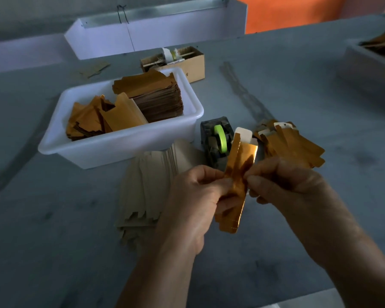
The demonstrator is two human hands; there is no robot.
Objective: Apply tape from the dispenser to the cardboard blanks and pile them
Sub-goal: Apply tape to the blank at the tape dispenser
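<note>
A single gold blank (236,174) is held up over the worktop (53,241), between both hands, just in front of the dispenser (217,143). Its long axis runs nearly straight away from the person, tilted a little to the right at the far end, where a pale flap shows. The left hand (193,201) is curled around the blank's left edge at mid-length, thumb on top and fingers beneath. The right hand (282,181) pinches the right edge at about the same height, fingertips bent in against the foil. Whether a piece of tape is pressed under those fingertips cannot be told.

The dispenser, with its green roll, lies directly beyond the blank and just beside its far end. The right hand is judged marginally nearer to it. The loose pile (291,145) of gold blanks lies to the right of the dispenser, near the right hand, so a finished blank would probably be laid off that way. A fanned stack (147,185) of pale blanks lies under and left of the left hand, and a white tub (120,150) of more gold blanks stands beyond it.
</note>
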